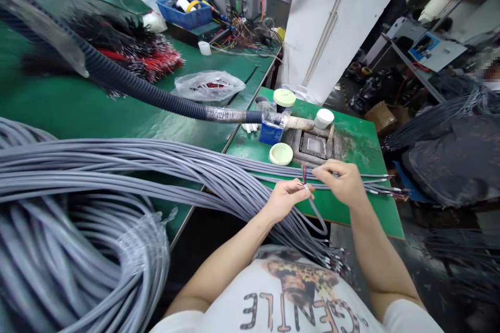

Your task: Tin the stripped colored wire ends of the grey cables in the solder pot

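Note:
My left hand (287, 199) pinches the stripped end of a grey cable (317, 218), whose body loops down below the fingers. Several thin coloured wires (304, 174) stick up out of that end, red and blue among them. Just right of the wires is my right hand (341, 179), its fingers curled together close to the wire tips. Whatever may be between those fingers is too small to make out. Behind both hands sits a dark soldering pot (314, 144) with a square metallic surface.
A bundle of grey cables (156, 158) runs across from the left, beside a wrapped coil (140, 250). A ribbed hose (164, 96) ends near the pot. Around it stand a blue box (271, 132), a pale green lid (281, 154) and a white jar (324, 118). At right sits another person (457, 151).

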Demonstrator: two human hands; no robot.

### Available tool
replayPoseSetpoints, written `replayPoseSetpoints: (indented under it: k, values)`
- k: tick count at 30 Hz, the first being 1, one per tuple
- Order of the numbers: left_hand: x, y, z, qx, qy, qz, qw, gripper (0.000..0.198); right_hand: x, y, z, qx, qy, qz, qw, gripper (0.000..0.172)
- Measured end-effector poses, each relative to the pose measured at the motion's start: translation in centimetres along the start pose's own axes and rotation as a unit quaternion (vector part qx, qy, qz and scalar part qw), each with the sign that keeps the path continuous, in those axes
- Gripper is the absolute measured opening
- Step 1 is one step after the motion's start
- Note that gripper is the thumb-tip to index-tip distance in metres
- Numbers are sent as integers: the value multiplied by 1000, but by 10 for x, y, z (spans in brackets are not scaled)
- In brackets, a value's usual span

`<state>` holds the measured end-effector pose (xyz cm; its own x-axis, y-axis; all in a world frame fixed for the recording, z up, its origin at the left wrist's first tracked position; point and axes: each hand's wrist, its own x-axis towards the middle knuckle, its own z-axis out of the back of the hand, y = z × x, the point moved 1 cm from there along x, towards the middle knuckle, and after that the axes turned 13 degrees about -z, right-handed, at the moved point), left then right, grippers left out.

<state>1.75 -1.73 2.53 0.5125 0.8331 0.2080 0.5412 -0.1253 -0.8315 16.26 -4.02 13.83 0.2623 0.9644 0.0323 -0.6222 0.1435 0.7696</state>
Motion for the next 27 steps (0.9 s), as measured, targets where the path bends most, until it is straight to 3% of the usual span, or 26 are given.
replayPoseSetpoints:
  k: [5,10,14,17,21,24,27]
  values:
    - [2,5,-3,-16,2,-1,1000,20,-6,10,-23,-102,-40,51,993,30]
    - [1,6,1,-52,-30,10,998,22,-5,5,-25,-24,-39,44,998,30]
    - [3,2,5,-136,-77,40,987,29,-7,-9,-21,18,-43,52,998,14]
    - [6,0,10,-196,-106,61,973,33,-12,-24,-20,-11,-57,135,989,22]
    - [11,0,15,-252,-115,67,958,32,-19,-40,-28,-101,2,273,957,38]
    - [12,-4,14,-227,-110,65,966,32,-17,-44,-35,-125,34,297,946,38]
    - [8,-11,16,-88,-127,10,988,35,-3,-40,-34,-88,5,251,964,30]
